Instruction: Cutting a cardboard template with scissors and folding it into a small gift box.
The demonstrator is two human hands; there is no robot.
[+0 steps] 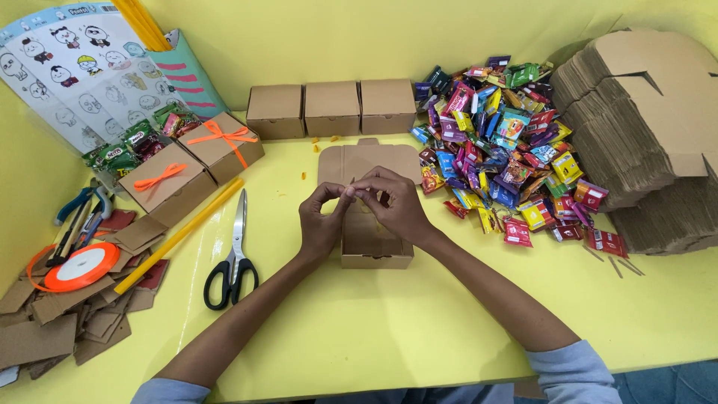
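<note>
Two hands, left hand (323, 223) and right hand (396, 206), fingertips pinched together on something too small to tell, above open matte cardboard box (376, 243) mid-table; smooth yellow table (359, 329) bare toward near edge.

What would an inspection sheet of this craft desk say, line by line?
Surface: yellow table.
Job's things: open cardboard box under both hands; lid up.
Clutter: candy pile, flat box stack, three closed boxes, two ribboned boxes, scissors, orange ribbon spool, cardboard scraps.
Grippers: left hand and right hand pinch something tiny, fingertips together.
Cables: nothing seen.
Surroundings: yellow walls, sticker sheet.
</note>
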